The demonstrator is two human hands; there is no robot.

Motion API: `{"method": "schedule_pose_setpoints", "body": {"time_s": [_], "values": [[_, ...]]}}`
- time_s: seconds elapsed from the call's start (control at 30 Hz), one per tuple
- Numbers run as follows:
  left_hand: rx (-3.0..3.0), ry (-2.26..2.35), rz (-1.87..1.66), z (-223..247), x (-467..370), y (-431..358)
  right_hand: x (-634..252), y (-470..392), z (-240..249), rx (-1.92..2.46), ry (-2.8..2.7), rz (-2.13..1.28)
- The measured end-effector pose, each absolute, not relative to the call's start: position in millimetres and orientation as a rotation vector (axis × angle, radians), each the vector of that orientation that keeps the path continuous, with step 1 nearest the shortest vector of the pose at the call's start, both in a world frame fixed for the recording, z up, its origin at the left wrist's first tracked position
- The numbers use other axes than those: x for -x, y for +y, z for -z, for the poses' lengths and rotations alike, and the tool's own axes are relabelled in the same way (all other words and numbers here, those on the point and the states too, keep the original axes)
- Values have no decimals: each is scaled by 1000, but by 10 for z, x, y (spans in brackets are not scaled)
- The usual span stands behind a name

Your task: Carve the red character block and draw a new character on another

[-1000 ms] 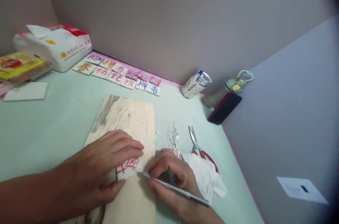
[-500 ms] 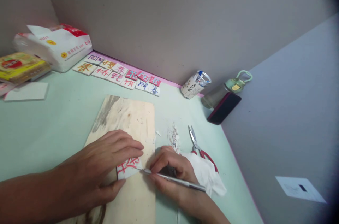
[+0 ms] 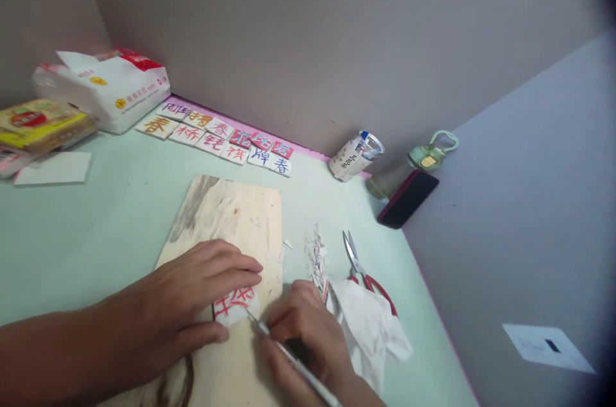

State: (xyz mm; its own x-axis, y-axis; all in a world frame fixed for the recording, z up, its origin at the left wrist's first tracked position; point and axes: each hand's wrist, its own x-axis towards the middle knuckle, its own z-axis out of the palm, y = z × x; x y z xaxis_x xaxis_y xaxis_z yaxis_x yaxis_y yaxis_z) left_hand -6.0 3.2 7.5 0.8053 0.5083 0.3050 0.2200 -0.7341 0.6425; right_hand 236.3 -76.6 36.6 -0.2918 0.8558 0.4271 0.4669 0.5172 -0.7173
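Observation:
A small white tile [image 3: 234,312] with a red character on it lies on the wooden board [image 3: 240,201]. My left hand [image 3: 206,294] steadies it, fingers over its far side and thumb at its near edge, hiding part of the character. My right hand [image 3: 303,333] pinches a slim silver craft knife [image 3: 303,368]. The knife's thin tip touches the tile's face near its right edge, with the handle slanting down to the right.
Shavings [image 3: 317,259], red-handled scissors [image 3: 353,259] and a white cloth [image 3: 368,327] lie right of the board. Behind are several lettered tiles [image 3: 187,133], a can [image 3: 353,160], a bottle [image 3: 389,176] and a leaning phone [image 3: 409,198]. Tissues [image 3: 135,95] and a yellow pack [image 3: 43,124] sit left.
My right hand has turned, so the knife now slants more steeply and its tip has shifted slightly left on the tile. My left hand stays in place.

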Motion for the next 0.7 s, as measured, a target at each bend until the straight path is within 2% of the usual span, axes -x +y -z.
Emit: {"method": "schedule_pose_setpoints", "body": {"time_s": [0.1,0.2,0.47,0.7], "values": [[-2371,520,-627,-53,63,50,-2308,-798,-273,917,-2189,-153],[-2360,511,-633,-49,60,56,-2276,-820,-246,911,-2278,32],[-2352,522,-608,-75,63,52,-2282,-747,-389,937,-2180,11],[-2357,531,-623,-90,61,65,-2311,-781,-320,903,-2234,-22]]}}
